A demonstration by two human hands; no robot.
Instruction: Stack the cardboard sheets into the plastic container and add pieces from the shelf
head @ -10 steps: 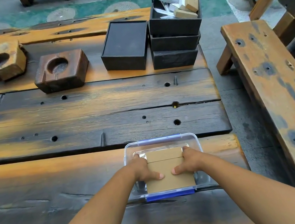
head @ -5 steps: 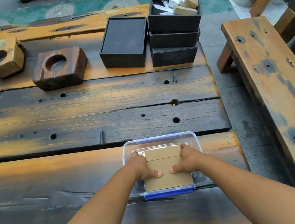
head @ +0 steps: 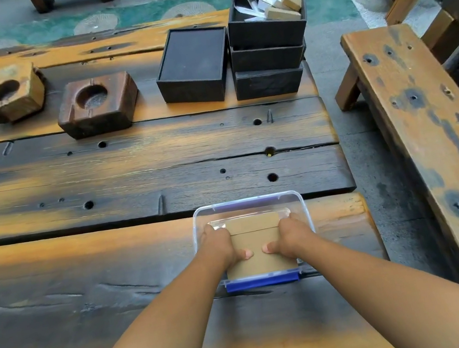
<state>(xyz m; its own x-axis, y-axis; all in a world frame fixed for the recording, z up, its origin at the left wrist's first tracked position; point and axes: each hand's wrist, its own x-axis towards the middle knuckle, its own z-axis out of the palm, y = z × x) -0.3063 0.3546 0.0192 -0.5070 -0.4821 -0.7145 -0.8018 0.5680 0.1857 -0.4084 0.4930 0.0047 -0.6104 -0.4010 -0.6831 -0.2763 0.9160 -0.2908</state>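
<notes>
Brown cardboard sheets (head: 255, 244) lie in a clear plastic container (head: 305, 209) near the worktop's (head: 116, 270) front right edge. The left hand (head: 222, 246) and right hand (head: 289, 234) clasp the stack's sides, thumbs on top. Bare planks stretch beyond, then two wooden blocks (head: 98, 105) and black boxes (head: 193, 65).

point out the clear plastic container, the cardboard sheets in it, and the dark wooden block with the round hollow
clear plastic container (head: 247, 203): head view, on its far rim.
cardboard sheets (head: 260, 266): head view, on the bare top sheet near its front edge.
dark wooden block (head: 107, 115): head view, on its front face below the hollow.
</notes>
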